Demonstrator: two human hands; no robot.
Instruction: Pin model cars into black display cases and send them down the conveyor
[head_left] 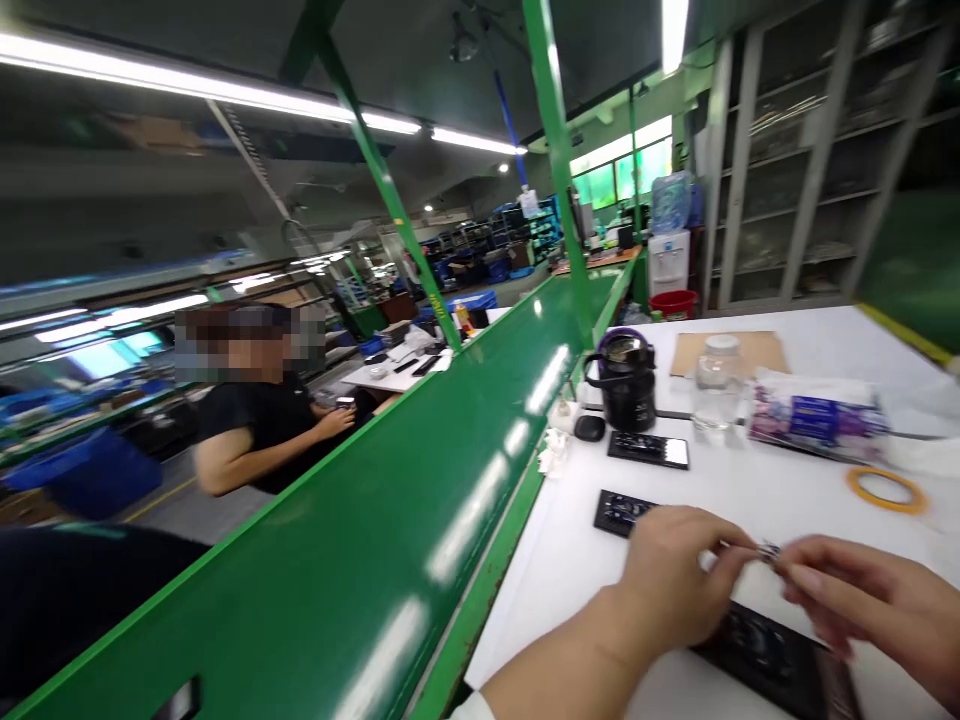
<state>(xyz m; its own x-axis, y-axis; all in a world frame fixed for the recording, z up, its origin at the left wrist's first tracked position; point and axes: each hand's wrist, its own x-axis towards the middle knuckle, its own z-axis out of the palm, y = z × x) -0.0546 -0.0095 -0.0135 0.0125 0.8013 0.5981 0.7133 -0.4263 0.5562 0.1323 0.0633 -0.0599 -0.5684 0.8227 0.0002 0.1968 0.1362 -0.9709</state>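
Both hands meet over the white table. My left hand (679, 570) is closed in a pinch at one side of a small shiny metal piece (769, 552), too small and blurred to name. On its other side, the fingertips of my right hand (862, 595) pinch the same piece. Beneath the hands lies a black tray (765, 645) with dark glossy parts, partly covered by them. Just beyond my left hand is a second black tray (619, 508), its right end hidden by that hand.
Farther back are a black tray with a white patch (645, 449), a black mug (628, 385), a clear jar (718, 385), a purple wipes pack (817, 420) and an orange tape roll (887, 490). A green conveyor (420, 510) runs left; a seated person (255, 420) is beyond it.
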